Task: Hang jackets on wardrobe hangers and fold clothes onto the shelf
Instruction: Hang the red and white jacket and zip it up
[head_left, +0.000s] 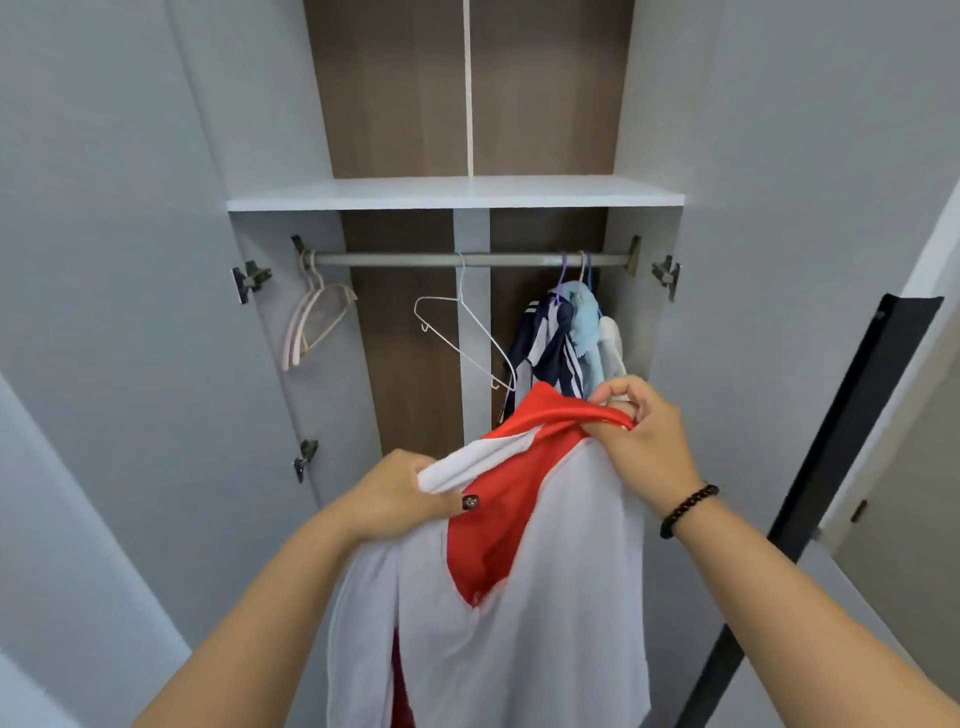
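I hold a white jacket with red collar and lining (519, 597) up in front of the open wardrobe. My left hand (400, 493) grips its white front edge on the left. My right hand (639, 436) pinches the red collar on the right. Behind the jacket a bare white wire hanger (462, 338) hangs at the middle of the grey rail (467, 259). Pink hangers (311, 322) hang at the rail's left end. Several garments (566, 343), navy-striped, light blue and white, hang at the right end. The white shelf (457, 193) lies above the rail.
Both grey wardrobe doors stand open, left (130, 312) and right (779, 260). A dark panel edge (852, 415) leans at the right, near my right forearm. Brown back panels (410, 338) show behind the rail.
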